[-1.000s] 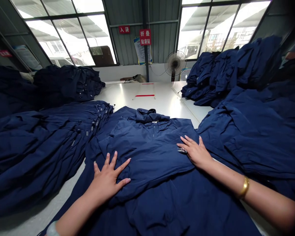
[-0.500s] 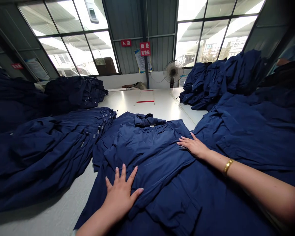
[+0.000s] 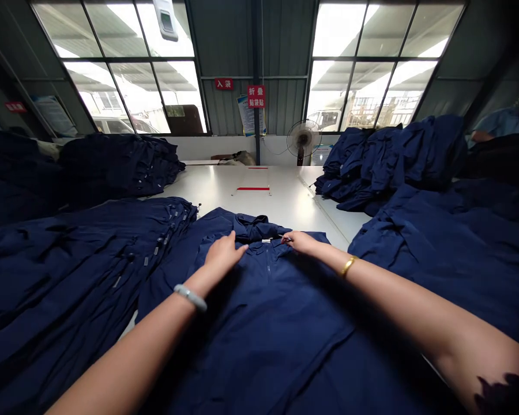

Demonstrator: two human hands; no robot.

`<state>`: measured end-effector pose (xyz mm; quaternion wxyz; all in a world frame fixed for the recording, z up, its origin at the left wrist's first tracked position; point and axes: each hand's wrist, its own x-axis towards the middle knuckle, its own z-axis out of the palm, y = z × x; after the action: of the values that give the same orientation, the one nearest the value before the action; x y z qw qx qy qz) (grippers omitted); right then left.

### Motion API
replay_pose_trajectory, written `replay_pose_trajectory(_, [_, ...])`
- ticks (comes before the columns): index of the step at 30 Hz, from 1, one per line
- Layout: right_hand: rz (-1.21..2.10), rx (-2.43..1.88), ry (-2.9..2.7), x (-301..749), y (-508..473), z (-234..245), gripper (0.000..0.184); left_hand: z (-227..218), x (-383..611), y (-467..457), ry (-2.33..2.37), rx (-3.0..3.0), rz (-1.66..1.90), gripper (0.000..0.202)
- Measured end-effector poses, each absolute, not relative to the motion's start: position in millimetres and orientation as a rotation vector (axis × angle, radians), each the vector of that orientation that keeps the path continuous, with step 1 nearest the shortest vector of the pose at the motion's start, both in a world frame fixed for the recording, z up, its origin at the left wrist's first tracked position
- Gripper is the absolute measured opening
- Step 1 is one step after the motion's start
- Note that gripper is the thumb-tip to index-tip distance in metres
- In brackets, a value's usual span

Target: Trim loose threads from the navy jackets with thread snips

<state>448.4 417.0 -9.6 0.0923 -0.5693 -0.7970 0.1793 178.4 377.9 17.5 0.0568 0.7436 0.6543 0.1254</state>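
Observation:
A navy blue jacket lies front up before me, with a short zip and a white label at its neck. At the left side of its collar is my left hand, thumb and forefinger apart, the other fingers mostly hidden. My right hand is closed at the right side of the collar. A small metal tool with a thin tip shows at its fingertips, too small to make out fully. The hood or collar fabric is bunched between and beyond both hands.
Stacked navy garments lie along my left, and more navy garments on my right. A heap of them stands farther back. The white table carries red tape. Beyond it is a fan. A person's sleeve shows far right.
Both hands have moved forward from the jacket's body to its collar, the left also rightward, the right leftward. The upper jacket's folds now lie flatter. My right hand's fingers have closed.

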Motion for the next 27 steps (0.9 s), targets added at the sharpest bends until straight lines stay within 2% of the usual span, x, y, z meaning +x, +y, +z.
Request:
replay_pose_trajectory(3, [0.669,-1.754,-2.328,425.2,470.4,-22.5,0.034,16.1,185.9,451.2,2.104,2.112,0.420,0.056])
replay_pose_trajectory(5, [0.679,-1.786,-2.281,419.9,501.5,-32.6,0.034,11.8,187.2,490.8,2.095,2.079,0.441,0.039])
replay_pose_trajectory(7, [0.635,-1.813,-2.229,420.0,524.9,-42.5,0.034,6.9,187.7,523.4,2.086,2.073,0.508,0.032])
replay_pose_trajectory(11, [0.494,-1.796,-2.196,422.8,538.5,-59.0,0.034,-2.1,190.9,560.4,2.161,2.031,0.721,0.042])
replay_pose_trajectory(15, [0.322,-1.754,-2.230,421.8,522.9,-64.4,0.033,-14.2,199.2,550.2,2.108,2.150,0.852,0.051])
replay_pose_trajectory(20, [0.214,-1.780,-2.282,424.0,514.2,-60.2,0.031,-39.6,215.6,520.0,1.646,2.549,0.545,0.025])
replay_pose_trajectory(24, [0.255,-1.743,-2.359,430.0,513.8,-58.9,0.031,-53.1,225.0,516.5,1.528,2.662,0.316,0.031])
replay_pose_trajectory(27, [0.301,-1.703,-2.326,437.8,510.8,-53.8,0.032,-46.3,226.7,515.4,1.500,2.705,0.312,0.023])
